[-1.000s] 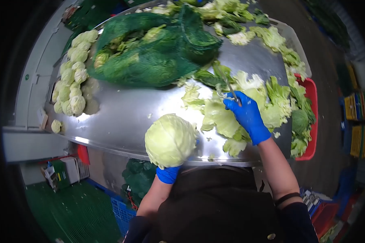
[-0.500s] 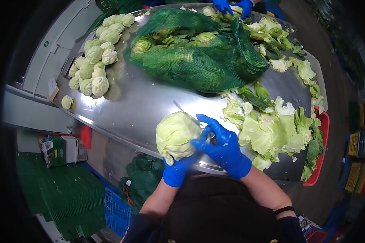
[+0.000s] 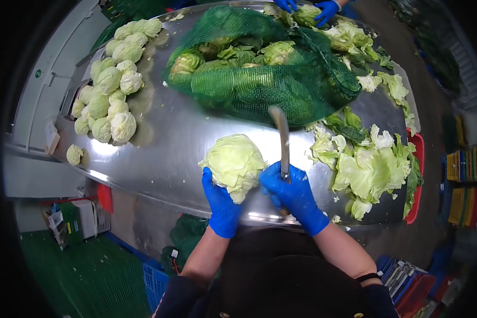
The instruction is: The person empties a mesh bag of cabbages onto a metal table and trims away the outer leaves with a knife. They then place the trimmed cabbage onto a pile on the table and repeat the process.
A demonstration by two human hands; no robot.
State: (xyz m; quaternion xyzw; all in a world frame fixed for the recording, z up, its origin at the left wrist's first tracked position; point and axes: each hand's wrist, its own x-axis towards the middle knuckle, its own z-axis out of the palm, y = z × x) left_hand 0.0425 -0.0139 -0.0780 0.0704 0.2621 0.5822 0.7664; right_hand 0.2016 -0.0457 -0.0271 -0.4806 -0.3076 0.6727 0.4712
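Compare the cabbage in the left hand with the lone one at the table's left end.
Size: the held cabbage looks much larger in view than the lone cabbage.
Support: the left hand grips the held cabbage; the lone cabbage rests on the table, untouched.
Shared: both are pale green.

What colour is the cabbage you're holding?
The cabbage is pale green, best seen in the head view.

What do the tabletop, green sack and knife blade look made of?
Tabletop: smooth metal, likely stainless steel; grey with bright reflections.
Green sack: netting, probably plastic, finish unclear; heads show through its mesh.
Knife blade: apparently metal, semi-shiny; catches light, exact alloy unclear.
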